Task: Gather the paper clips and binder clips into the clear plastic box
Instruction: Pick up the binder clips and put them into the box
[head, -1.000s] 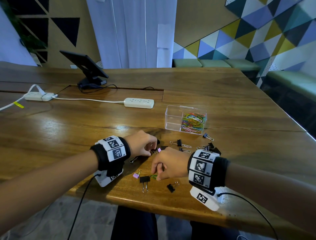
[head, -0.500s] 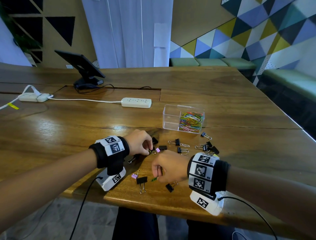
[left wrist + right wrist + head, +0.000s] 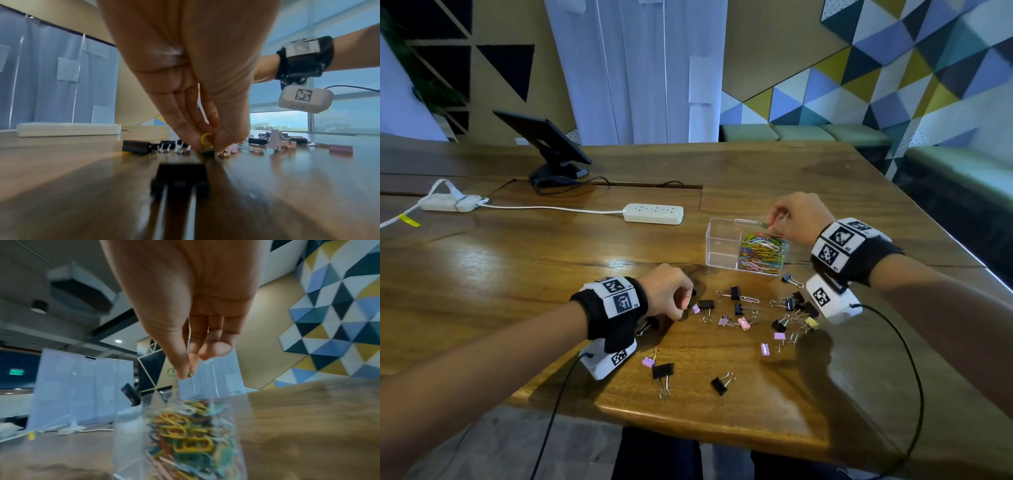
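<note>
Right hand fingertips are pinched on a small green paper clip above the clear rectangular plastic box, while small clips are pinched on the wooden table by the left hand.

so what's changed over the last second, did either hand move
The right hand lifted off the near table edge and travelled away to hover above the clear plastic box, pinching a green paper clip. The left hand stayed low among the binder clips, fingers pinching small clips. The box has not moved.
</note>
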`<control>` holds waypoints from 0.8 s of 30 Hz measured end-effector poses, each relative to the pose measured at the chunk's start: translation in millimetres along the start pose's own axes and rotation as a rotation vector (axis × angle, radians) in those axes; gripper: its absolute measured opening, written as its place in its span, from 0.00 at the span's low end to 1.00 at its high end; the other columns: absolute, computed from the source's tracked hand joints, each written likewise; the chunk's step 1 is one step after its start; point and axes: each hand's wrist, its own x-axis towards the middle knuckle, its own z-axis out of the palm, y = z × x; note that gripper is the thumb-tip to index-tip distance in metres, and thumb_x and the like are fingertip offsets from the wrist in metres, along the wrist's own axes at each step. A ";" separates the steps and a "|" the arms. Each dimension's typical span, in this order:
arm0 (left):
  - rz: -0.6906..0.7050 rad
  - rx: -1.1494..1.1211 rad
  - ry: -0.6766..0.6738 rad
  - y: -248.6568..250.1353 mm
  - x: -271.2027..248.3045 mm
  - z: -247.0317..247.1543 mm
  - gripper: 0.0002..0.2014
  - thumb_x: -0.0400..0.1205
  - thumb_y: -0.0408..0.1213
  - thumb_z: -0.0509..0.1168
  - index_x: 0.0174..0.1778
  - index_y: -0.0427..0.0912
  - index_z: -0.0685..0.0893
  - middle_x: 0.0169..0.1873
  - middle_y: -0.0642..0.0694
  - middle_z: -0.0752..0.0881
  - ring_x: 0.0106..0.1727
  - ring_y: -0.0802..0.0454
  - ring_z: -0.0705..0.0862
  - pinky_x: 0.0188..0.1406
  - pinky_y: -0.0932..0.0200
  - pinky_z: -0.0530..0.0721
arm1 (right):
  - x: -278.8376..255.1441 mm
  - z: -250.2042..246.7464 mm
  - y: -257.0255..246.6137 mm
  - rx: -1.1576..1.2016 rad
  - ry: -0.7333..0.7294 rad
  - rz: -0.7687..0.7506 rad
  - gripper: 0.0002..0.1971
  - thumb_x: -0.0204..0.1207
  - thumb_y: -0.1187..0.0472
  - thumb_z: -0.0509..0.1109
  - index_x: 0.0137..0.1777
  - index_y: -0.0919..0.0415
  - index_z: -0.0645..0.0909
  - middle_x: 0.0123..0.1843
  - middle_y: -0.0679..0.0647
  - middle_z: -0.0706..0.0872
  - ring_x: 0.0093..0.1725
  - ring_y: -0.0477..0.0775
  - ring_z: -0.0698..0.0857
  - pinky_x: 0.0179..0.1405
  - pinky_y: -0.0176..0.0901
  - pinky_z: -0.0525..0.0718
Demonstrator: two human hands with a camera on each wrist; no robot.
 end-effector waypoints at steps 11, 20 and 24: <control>0.129 0.074 0.284 44.1 55.7 -40.4 0.04 0.78 0.32 0.67 0.40 0.44 0.79 0.38 0.51 0.80 0.42 0.55 0.79 0.44 0.68 0.78 | -8.9 23.1 24.9 -0.103 0.018 -0.002 0.11 0.80 0.64 0.62 0.54 0.57 0.86 0.56 0.52 0.86 0.46 0.48 0.81 0.47 0.38 0.76; 0.180 0.038 0.410 68.4 103.5 -54.3 0.03 0.76 0.31 0.69 0.42 0.39 0.81 0.43 0.44 0.86 0.42 0.51 0.80 0.45 0.60 0.79 | -13.6 19.6 36.0 0.017 -0.014 -0.007 0.27 0.68 0.62 0.74 0.68 0.56 0.73 0.63 0.56 0.77 0.52 0.47 0.75 0.57 0.43 0.76; 0.170 0.036 0.378 75.0 118.0 -44.5 0.05 0.76 0.31 0.70 0.47 0.38 0.83 0.49 0.43 0.88 0.51 0.48 0.84 0.50 0.60 0.77 | -17.4 18.3 29.3 -0.013 -0.083 -0.029 0.31 0.69 0.64 0.75 0.72 0.60 0.69 0.65 0.56 0.79 0.61 0.53 0.78 0.59 0.41 0.74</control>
